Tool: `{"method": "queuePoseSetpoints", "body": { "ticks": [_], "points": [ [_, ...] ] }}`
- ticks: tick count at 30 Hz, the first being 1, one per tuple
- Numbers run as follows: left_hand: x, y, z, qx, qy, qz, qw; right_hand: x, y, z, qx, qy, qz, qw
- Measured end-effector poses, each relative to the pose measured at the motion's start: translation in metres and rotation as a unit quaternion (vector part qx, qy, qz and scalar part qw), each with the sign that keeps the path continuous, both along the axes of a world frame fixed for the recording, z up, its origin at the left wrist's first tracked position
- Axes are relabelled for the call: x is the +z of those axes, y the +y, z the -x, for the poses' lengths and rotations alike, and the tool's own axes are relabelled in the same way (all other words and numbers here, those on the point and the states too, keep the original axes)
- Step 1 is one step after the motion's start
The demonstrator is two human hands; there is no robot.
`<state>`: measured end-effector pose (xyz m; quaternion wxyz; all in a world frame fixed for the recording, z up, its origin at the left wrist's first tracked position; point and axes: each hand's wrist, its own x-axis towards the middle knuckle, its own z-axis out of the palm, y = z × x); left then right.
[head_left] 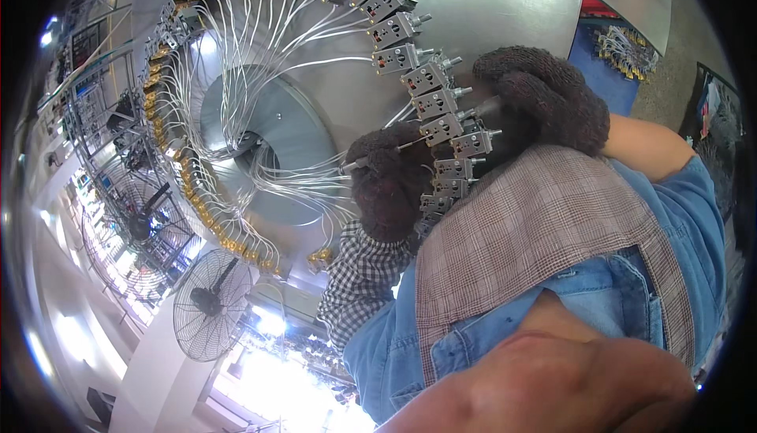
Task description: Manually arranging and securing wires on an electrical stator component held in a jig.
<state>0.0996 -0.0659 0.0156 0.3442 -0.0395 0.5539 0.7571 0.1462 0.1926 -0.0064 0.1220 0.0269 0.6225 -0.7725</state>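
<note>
Both my hands wear dark, thick knitted gloves. My left hand (pixel 386 184) is closed beside a row of small metal control boxes, with a thin silvery tube (pixel 412 144) running from its fingers toward one metal box (pixel 441 128). A pale tip (pixel 356 165) sticks out at the glove's other side. On the outer side of the row, my right hand (pixel 544 98) has its fingers curled near the shafts of the boxes. By its fingertips shows a blurred grey piece (pixel 487 107); what it belongs to is hidden. Each box has a short threaded shaft pointing outward.
The boxes ring a round metal table (pixel 505 7), their white tubes running to a grey central hub (pixel 296 117). Brass-coloured parts (pixel 193 188) line the left side. A pedestal fan (pixel 209 300) stands beyond. Another bundle of tubed parts (pixel 627 50) lies on a blue surface at upper right.
</note>
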Motion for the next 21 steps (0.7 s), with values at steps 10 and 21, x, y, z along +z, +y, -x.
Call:
{"method": "queuePoseSetpoints", "body": {
  "ticks": [10,21],
  "points": [
    [0.008,0.015,-0.002,0.109,-0.028,0.017,0.994,0.011,0.001,0.006,0.025,0.047,-0.044,0.998],
    [0.013,0.018,0.0,0.083,-0.001,0.099,0.992,-0.009,-0.001,0.0,0.028,0.3,-0.377,0.876]
  ]
}}
